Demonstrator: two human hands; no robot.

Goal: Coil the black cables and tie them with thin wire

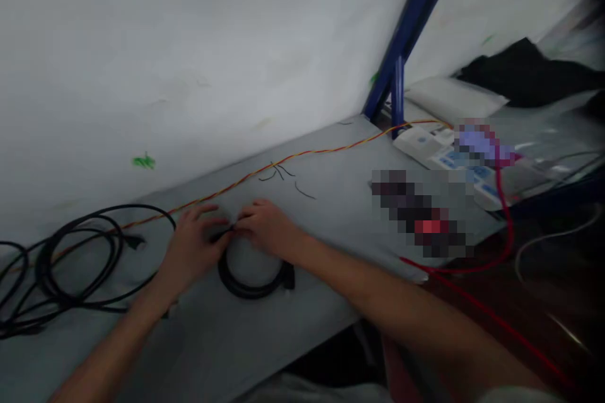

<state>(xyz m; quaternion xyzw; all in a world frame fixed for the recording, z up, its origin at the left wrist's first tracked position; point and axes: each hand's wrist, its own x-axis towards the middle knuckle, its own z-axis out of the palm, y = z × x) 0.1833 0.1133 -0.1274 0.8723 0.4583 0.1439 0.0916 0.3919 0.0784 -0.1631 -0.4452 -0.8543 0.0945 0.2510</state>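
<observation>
My left hand (191,247) and my right hand (267,227) meet at the top of a small coil of black cable (246,286), their fingertips closed on it. The coil lies flat on a grey table top (302,302), with a plug end at its lower right. Left of my left hand lies a larger loose bundle of black cable (70,264) ending in a plug. A twisted red and yellow wire (283,160) runs along the table behind my hands, with short black wire scraps (278,173) near it.
A white wall rises behind the table. To the right are a white power strip (425,145), a pixelated object (418,214), a red wire (503,245) dropping over the table edge, a blue metal frame (406,44), and black cloth (524,72).
</observation>
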